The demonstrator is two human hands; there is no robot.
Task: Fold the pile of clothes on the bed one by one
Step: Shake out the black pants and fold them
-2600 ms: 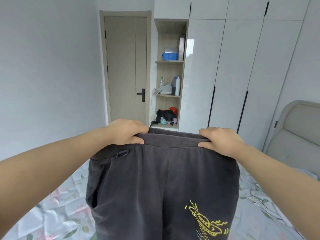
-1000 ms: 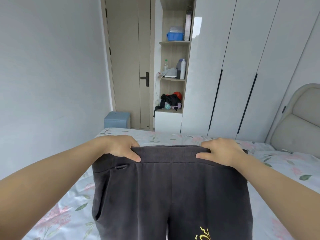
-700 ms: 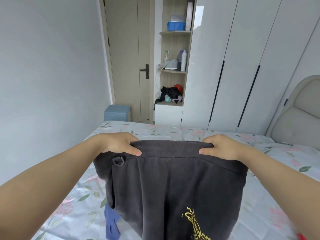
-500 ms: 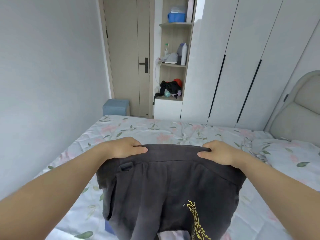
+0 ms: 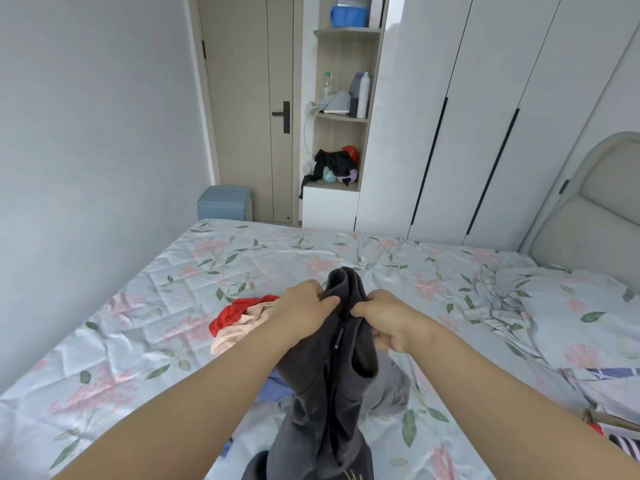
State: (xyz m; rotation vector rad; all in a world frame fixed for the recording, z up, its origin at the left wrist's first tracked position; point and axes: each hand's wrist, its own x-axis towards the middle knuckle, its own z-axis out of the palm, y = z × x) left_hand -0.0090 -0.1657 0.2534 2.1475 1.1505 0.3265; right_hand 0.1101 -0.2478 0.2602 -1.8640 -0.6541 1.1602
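**Both hands pinch the dark trousers together above the bed**

Head view: the left hand [image 5: 304,306] and the right hand [image 5: 388,323] are side by side, almost touching, and each grasps the waistband of the dark grey trousers [image 5: 332,393]. The left hand's fingers curl over the band from above. The right hand pinches it between forefinger and thumb, with its other fingers tucked under the cloth. The waistband is bunched upward between the two hands, and the rest of the trousers hangs in a narrow, doubled-up column toward the bottom edge, above the bed [image 5: 138,341]. A trace of yellow print shows at the lowest fold, too cropped to read.

On the floral sheet just left of the left hand lie a red garment [image 5: 228,317] and a pale pink garment [image 5: 232,337], touching each other. A blue garment [image 5: 273,386] and a light grey garment [image 5: 384,393] lie partly hidden behind the trousers. A pillow [image 5: 581,323] sits at the right, below the padded headboard [image 5: 595,216]. What looks like striped cloth [image 5: 616,441] lies at the right edge. Beyond the bed stand a white wardrobe [image 5: 467,116], an open shelf unit [image 5: 343,116], a door [image 5: 249,98] and a blue stool [image 5: 225,202].
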